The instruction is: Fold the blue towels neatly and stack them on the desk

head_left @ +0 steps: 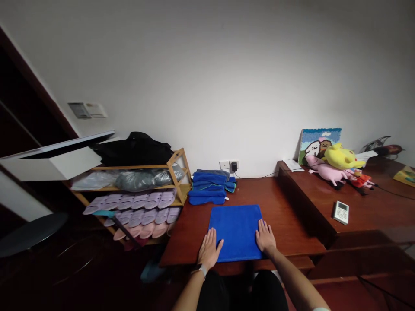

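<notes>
A blue cloth (236, 231) lies flat and roughly square on the brown wooden table (293, 233), close to its front edge. My left hand (210, 249) rests over the cloth's left edge, fingers stretched forward and thumb spread toward the cloth. On the opposite side, my right hand (266, 236) lies flat at the right edge with its fingers extended. Neither hand grips anything. Behind the flat cloth, near the wall, sits a stack of folded blue cloths (209, 188), with a grey one on top.
Left of the table stands a wooden rack (178, 172) holding several lilac and pink slippers (139, 201) and a black bag (136, 149). A plugged-in charger (234, 166) trails a cable. On the raised right surface are plush toys (343, 157) and a white remote-like device (341, 212).
</notes>
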### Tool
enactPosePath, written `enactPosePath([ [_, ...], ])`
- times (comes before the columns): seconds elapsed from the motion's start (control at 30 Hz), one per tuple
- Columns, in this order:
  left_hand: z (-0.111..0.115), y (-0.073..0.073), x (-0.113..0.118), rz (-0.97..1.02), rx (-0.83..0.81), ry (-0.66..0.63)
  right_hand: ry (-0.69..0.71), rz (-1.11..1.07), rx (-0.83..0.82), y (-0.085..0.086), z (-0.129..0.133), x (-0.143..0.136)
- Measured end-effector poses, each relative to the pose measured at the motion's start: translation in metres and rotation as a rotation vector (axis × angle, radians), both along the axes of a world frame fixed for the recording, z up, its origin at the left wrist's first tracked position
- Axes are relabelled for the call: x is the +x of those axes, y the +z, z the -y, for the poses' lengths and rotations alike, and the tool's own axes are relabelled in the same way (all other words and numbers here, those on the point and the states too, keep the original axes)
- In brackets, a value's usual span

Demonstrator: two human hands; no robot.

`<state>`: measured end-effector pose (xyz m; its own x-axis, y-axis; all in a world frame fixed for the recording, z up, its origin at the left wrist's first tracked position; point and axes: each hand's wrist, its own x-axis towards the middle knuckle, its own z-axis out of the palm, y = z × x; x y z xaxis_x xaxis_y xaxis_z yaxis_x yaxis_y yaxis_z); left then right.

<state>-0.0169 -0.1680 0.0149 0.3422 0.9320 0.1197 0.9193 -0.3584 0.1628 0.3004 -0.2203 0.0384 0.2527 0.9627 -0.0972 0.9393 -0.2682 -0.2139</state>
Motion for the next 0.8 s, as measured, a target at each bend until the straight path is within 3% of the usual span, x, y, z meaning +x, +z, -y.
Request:
enactPosePath([
  [0.2, -0.005, 0.002, 0.009, -0.007, -0.03, 0.042, 0.031, -0.043, -0.039, 0.008, -0.011, 0.006],
  [0.5, -0.009, 0.006, 0.009, -0.003, -0.046, 0.022, 0.06, -0.097, 0.002, -0.001, 0.041, 0.006],
  [0.8, -0.019, 0.004, 0.002, 0.026, -0.122, 0.019, 0.054, -0.094, 0.125, -0.014, 0.041, 0.002],
])
